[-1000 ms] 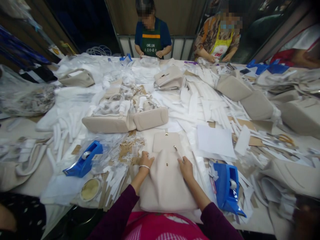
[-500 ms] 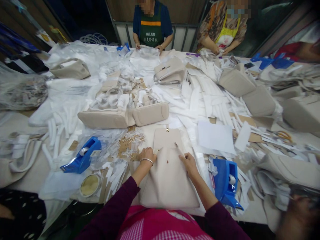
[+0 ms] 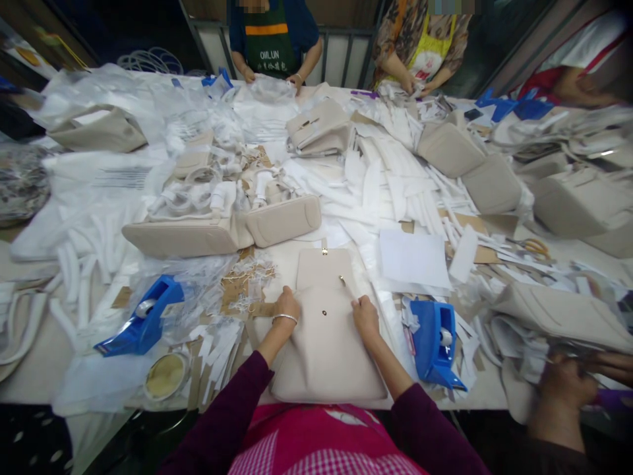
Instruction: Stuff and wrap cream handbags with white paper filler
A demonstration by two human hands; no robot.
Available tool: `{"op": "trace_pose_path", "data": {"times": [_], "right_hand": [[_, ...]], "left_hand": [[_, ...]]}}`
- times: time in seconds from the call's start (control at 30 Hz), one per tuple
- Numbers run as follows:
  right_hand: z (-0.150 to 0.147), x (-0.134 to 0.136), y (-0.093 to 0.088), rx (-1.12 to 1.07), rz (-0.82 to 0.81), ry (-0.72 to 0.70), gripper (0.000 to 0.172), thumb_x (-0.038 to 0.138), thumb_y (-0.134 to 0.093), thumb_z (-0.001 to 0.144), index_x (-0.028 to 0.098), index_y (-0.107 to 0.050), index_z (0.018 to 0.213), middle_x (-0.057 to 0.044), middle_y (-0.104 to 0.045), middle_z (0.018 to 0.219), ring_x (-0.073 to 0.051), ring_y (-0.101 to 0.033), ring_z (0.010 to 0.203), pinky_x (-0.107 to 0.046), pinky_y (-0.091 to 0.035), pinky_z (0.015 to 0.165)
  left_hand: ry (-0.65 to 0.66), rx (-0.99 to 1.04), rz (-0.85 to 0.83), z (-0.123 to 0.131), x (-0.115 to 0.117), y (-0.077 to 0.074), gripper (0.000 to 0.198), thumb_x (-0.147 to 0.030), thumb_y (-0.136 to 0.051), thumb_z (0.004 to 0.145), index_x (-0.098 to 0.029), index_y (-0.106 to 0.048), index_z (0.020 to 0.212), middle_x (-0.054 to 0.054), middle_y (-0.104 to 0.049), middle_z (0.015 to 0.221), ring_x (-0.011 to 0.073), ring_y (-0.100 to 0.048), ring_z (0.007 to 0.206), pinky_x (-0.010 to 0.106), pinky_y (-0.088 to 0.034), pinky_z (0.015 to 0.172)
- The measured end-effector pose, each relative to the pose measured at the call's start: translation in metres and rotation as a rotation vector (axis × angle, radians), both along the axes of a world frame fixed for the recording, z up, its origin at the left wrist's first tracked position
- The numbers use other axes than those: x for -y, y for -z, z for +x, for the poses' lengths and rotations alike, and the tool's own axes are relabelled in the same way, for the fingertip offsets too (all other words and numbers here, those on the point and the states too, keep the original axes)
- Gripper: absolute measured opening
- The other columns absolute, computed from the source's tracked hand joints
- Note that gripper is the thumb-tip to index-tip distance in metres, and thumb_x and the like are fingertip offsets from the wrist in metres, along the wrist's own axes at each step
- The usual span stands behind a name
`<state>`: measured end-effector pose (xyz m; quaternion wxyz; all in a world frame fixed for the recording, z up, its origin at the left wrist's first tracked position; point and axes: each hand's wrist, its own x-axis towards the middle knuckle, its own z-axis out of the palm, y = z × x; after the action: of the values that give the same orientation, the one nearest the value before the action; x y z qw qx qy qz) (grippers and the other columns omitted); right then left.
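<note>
A flat beige handbag (image 3: 326, 343) lies in front of me with its flap (image 3: 324, 267) opened away from me. My left hand (image 3: 286, 307) is curled closed on the bag's upper left edge, a bracelet on the wrist. My right hand (image 3: 366, 313) grips the bag's upper right edge, fingers closed, beside a small metal clasp piece. A snap stud (image 3: 324, 313) shows between my hands.
Blue tape dispensers stand at my left (image 3: 141, 320) and right (image 3: 435, 343). A round tin (image 3: 165, 376) sits near the front edge. Beige bags (image 3: 220, 231), white strips and paper cover the table. Two people work at the far side; another person's hand (image 3: 564, 386) is at right.
The view has shifted slightly; my hands stay on the bag's upper edge, drawn closer in. A person's hand at the right has come into view holding a bag.
</note>
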<state>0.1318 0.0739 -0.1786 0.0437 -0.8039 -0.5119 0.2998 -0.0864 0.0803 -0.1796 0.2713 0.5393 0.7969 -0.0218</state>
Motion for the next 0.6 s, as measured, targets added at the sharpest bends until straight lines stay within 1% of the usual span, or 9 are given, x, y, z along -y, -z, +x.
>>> {"op": "trace_pose_path", "data": {"times": [0.1, 0.17, 0.23, 0.3, 0.4, 0.43, 0.5, 0.53, 0.6], "right_hand": [[-0.002, 0.002, 0.006, 0.050, -0.073, 0.000, 0.015, 0.025, -0.040, 0.086, 0.017, -0.052, 0.090, -0.010, -0.063, 0.083, -0.020, -0.057, 0.072, -0.027, -0.030, 0.057], [-0.003, 0.004, 0.012, 0.050, -0.079, 0.014, 0.015, 0.026, -0.040, 0.086, 0.017, -0.052, 0.089, -0.011, -0.063, 0.084, -0.020, -0.057, 0.072, -0.027, -0.030, 0.057], [-0.002, 0.006, 0.017, 0.034, -0.028, 0.029, 0.017, 0.026, -0.039, 0.086, 0.018, -0.053, 0.091, -0.009, -0.063, 0.080, -0.020, -0.056, 0.069, -0.027, -0.031, 0.057], [-0.001, 0.011, 0.021, 0.000, 0.064, 0.033, 0.021, 0.026, -0.037, 0.086, 0.018, -0.052, 0.100, -0.004, -0.060, 0.071, -0.018, -0.055, 0.065, -0.026, -0.032, 0.057], [0.002, 0.018, 0.023, -0.061, 0.194, -0.025, 0.030, 0.026, -0.033, 0.085, 0.020, -0.050, 0.110, 0.001, -0.056, 0.062, -0.018, -0.053, 0.060, -0.026, -0.034, 0.058], [0.003, 0.020, 0.023, -0.083, 0.229, -0.060, 0.032, 0.025, -0.031, 0.085, 0.021, -0.051, 0.110, 0.001, -0.056, 0.063, -0.018, -0.053, 0.060, -0.026, -0.034, 0.060], [0.004, 0.023, 0.023, -0.128, 0.294, -0.122, 0.034, 0.025, -0.029, 0.085, 0.021, -0.056, 0.106, -0.002, -0.061, 0.072, -0.018, -0.055, 0.066, -0.027, -0.037, 0.065], [0.005, 0.025, 0.023, -0.149, 0.321, -0.138, 0.036, 0.024, -0.028, 0.084, 0.021, -0.058, 0.104, -0.003, -0.063, 0.078, -0.018, -0.056, 0.070, -0.027, -0.038, 0.069], [0.005, 0.026, 0.022, -0.177, 0.349, -0.136, 0.039, 0.024, -0.027, 0.084, 0.020, -0.060, 0.105, -0.004, -0.065, 0.088, -0.019, -0.057, 0.076, -0.028, -0.039, 0.074]], "left_hand": [[-0.043, 0.024, -0.004, 0.004, -0.002, 0.010, 0.034, -0.001, -0.034, 0.078, -0.006, -0.046, 0.110, 0.019, -0.066, 0.096, 0.0260, -0.064, 0.091, 0.032, -0.045, 0.072], [-0.063, 0.041, -0.003, 0.004, -0.004, 0.015, 0.034, -0.001, -0.034, 0.078, -0.007, -0.045, 0.110, 0.019, -0.065, 0.095, 0.0263, -0.064, 0.090, 0.032, -0.045, 0.071], [-0.079, 0.061, 0.003, 0.003, -0.004, 0.020, 0.034, -0.002, -0.035, 0.078, -0.009, -0.043, 0.111, 0.018, -0.065, 0.094, 0.0253, -0.064, 0.088, 0.032, -0.045, 0.070], [-0.086, 0.085, 0.010, 0.001, -0.003, 0.024, 0.036, -0.001, -0.035, 0.078, -0.012, -0.041, 0.112, 0.014, -0.065, 0.090, 0.0225, -0.064, 0.084, 0.029, -0.044, 0.068], [-0.083, 0.122, 0.053, -0.002, 0.001, 0.028, 0.044, 0.002, -0.034, 0.075, -0.017, -0.037, 0.114, 0.005, -0.062, 0.082, 0.0176, -0.061, 0.076, 0.026, -0.042, 0.066], [-0.066, 0.135, 0.083, -0.002, 0.003, 0.028, 0.046, 0.004, -0.034, 0.073, -0.019, -0.037, 0.113, 0.003, -0.061, 0.083, 0.0162, -0.059, 0.075, 0.025, -0.042, 0.066], [-0.001, 0.131, 0.147, -0.001, 0.007, 0.027, 0.046, 0.006, -0.033, 0.070, -0.022, -0.042, 0.106, 0.002, -0.057, 0.090, 0.0142, -0.056, 0.080, 0.024, -0.041, 0.069], [0.044, 0.106, 0.175, 0.000, 0.008, 0.026, 0.043, 0.006, -0.034, 0.071, -0.023, -0.045, 0.101, 0.003, -0.055, 0.095, 0.0142, -0.054, 0.085, 0.024, -0.041, 0.072], [0.145, 0.009, 0.227, 0.003, 0.010, 0.023, 0.036, 0.002, -0.035, 0.076, -0.023, -0.050, 0.096, 0.004, -0.051, 0.103, 0.0172, -0.049, 0.094, 0.027, -0.040, 0.076]]}}
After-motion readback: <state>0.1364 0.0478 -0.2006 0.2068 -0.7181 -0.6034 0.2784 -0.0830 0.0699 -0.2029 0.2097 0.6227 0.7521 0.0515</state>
